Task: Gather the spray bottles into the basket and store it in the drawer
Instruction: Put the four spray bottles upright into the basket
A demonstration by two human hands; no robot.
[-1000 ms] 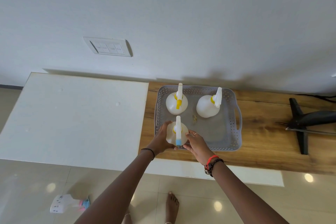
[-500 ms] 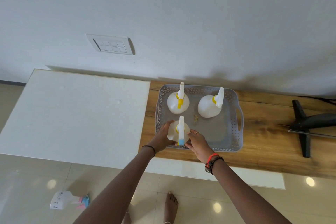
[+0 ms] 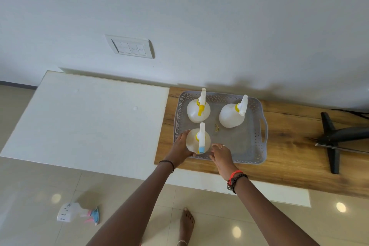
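A grey perforated basket (image 3: pixel 259 146) sits on a wooden top (image 3: pixel 295 168). Three white spray bottles stand upright in it: one with a yellow trigger at the back left (image 3: pixel 196 112), one at the back right (image 3: pixel 231 116), and one with a blue-tipped nozzle in the front left corner (image 3: pixel 194 143). My left hand (image 3: pixel 180 147) cups the left side of that front bottle. My right hand (image 3: pixel 222 155) has its fingertips against the bottle's lower right side. A fourth spray bottle (image 3: pixel 75 212), with a pink and blue trigger, lies on the floor at the lower left.
A white cabinet top (image 3: pixel 79 120) adjoins the wooden top on the left. A black stand (image 3: pixel 333 138) lies on the wood to the right of the basket. A switch plate (image 3: pixel 130 47) is on the wall. My bare foot (image 3: pixel 186 223) is on the tiled floor.
The blue-tipped bottle has settled a little deeper into the basket's front left corner. My right hand has slid slightly to the right along it. The view has shifted a little.
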